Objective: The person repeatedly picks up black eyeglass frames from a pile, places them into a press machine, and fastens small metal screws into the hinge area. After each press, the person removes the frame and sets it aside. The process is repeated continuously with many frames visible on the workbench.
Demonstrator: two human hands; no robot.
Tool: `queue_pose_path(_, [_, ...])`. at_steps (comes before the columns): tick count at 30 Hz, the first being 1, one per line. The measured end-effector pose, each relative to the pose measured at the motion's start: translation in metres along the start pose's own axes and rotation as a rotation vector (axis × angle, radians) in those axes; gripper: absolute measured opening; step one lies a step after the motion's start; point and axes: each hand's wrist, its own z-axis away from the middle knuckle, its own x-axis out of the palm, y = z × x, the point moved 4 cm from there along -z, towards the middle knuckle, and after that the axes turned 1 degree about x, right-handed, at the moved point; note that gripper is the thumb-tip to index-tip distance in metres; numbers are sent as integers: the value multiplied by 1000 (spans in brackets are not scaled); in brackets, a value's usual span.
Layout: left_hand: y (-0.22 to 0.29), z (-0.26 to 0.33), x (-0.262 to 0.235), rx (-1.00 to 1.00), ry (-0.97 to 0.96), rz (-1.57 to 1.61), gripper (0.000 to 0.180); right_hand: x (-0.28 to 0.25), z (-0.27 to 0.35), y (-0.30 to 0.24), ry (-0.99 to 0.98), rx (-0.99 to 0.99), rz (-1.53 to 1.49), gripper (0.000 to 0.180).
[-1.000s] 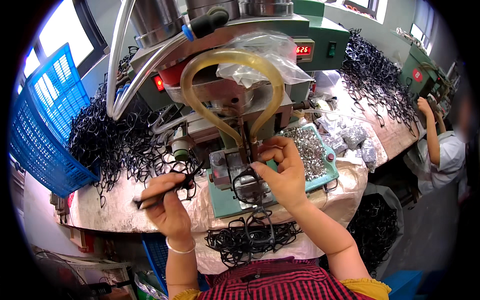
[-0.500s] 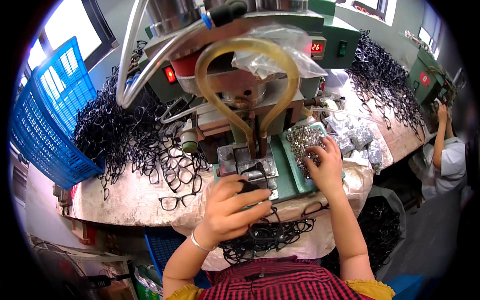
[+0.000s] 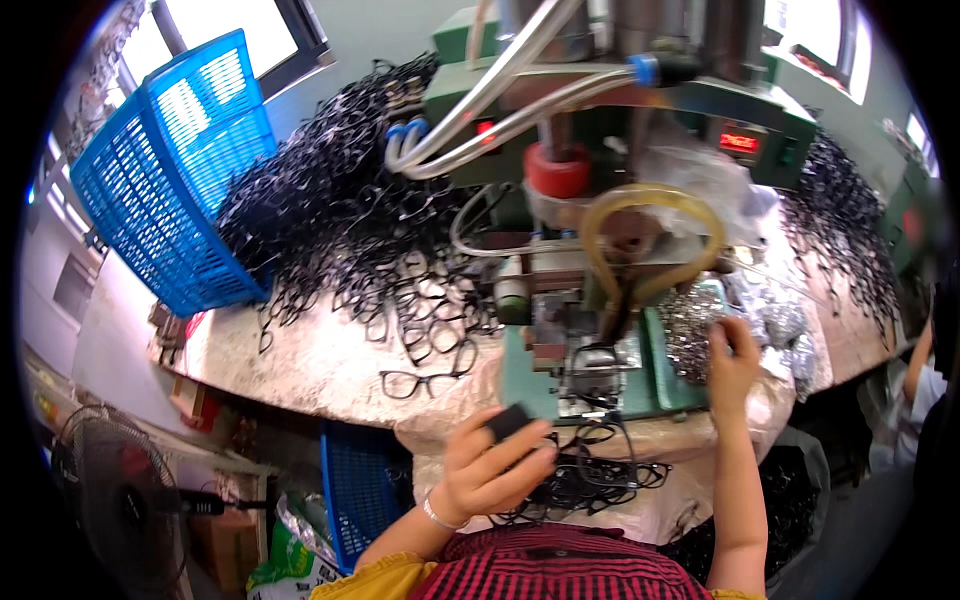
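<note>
My left hand is in front of the green machine base, its fingers stretched out and apart. A small black piece sits on the upper digit; whether worn or held is unclear. Beyond it, a black glasses frame lies on the metal fixture under the press, partly blurred. My right hand is at the right edge of a green tray of small metal parts. Its fingers are curled together, and what they pinch is too small to see.
Several glasses frames lie before me on the covered table edge. Heaps of black frames fill the back left, beside a tilted blue basket. The press's yellowish hose loops above the fixture. Clear bags lie right.
The view has swung left. My left hand has drawn back from the fixture toward my body. My right hand has moved from over the metal parts to the tray's right edge, fingers more curled.
</note>
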Motion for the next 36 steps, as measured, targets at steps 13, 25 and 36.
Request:
queue_pose_path(13, [-222,42,-30,-620,-378,-544,29,56,-4,-5,18,198,-560,16])
queue_pose_path(25, [-174,52,-17,-503,133,-474,6,-66,57,-4,61,174,-1,10])
queue_pose_path(36, [-157,63,30,-846,575,498,5,70,23,-118,-225,76,-577,26])
